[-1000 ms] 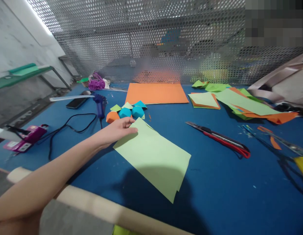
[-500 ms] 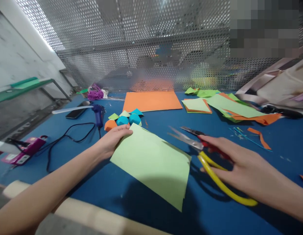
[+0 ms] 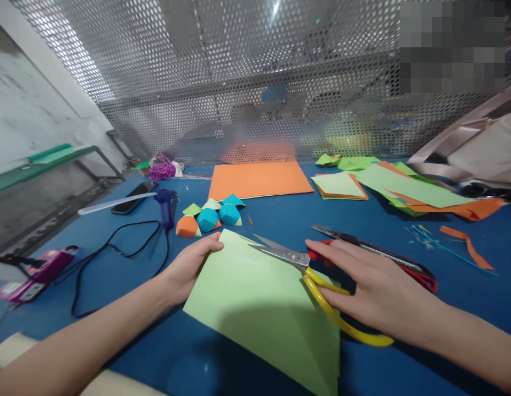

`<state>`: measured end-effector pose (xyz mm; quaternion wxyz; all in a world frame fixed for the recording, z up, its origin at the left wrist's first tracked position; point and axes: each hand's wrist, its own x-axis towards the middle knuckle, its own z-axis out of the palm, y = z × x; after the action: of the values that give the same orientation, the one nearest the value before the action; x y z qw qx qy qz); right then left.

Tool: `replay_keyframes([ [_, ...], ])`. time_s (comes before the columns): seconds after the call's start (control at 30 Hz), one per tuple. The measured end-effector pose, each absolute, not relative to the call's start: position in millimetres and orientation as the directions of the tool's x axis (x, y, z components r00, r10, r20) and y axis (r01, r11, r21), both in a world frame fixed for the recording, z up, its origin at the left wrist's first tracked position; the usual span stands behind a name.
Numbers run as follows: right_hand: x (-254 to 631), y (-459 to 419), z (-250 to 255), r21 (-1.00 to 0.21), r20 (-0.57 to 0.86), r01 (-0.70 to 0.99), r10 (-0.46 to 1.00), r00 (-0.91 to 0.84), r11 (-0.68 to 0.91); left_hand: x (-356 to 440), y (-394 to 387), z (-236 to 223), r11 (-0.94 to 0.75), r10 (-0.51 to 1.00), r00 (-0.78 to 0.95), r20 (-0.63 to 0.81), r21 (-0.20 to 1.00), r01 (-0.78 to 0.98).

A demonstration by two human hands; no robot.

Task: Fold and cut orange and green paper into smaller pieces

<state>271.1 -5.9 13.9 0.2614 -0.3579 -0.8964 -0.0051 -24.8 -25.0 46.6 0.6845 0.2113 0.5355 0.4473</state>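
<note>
One sheet of pale green paper (image 3: pixel 255 308) is held up toward the near side of the blue table (image 3: pixel 280 212), slanted, with its upper left corner pinched by the left hand (image 3: pixel 195 261) – thumb laid over the edge, fingers curled in behind and partly hidden. By the right hand (image 3: pixel 371 275) a pair of scissors (image 3: pixel 294 257) with red and yellow handles is grasped, the fingers bent about the loops and the hand partly closed. The blades are set slightly apart and pointed leftward across the upper edge of the sheet; whether paper is caught between them cannot be told.

Just beyond the right hand a utility knife (image 3: pixel 377 252) is laid, its middle partly covered by the fingers. Small folded paper pieces (image 3: pixel 208 220) in orange, blue and green are grouped beyond the left hand – near them, to the left, a blue glue gun (image 3: pixel 166 210) is stood with a pale glue stick (image 3: pixel 115 203) projecting from it. Orange sheets (image 3: pixel 259 180) are placed flat at the back, and to their right a small stack of paper squares (image 3: pixel 340 185) and a loose heap of cut paper (image 3: pixel 416 187) are spread
</note>
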Motion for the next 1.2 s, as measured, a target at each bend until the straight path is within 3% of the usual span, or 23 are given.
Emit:
replay_keyframes([
  [1.2,268.3,-8.7,13.1,-0.254,0.524,0.528,0.574,-0.630,0.811,-22.4,-30.6,45.9,0.504,0.861,0.174,-0.477,0.757,-0.417],
])
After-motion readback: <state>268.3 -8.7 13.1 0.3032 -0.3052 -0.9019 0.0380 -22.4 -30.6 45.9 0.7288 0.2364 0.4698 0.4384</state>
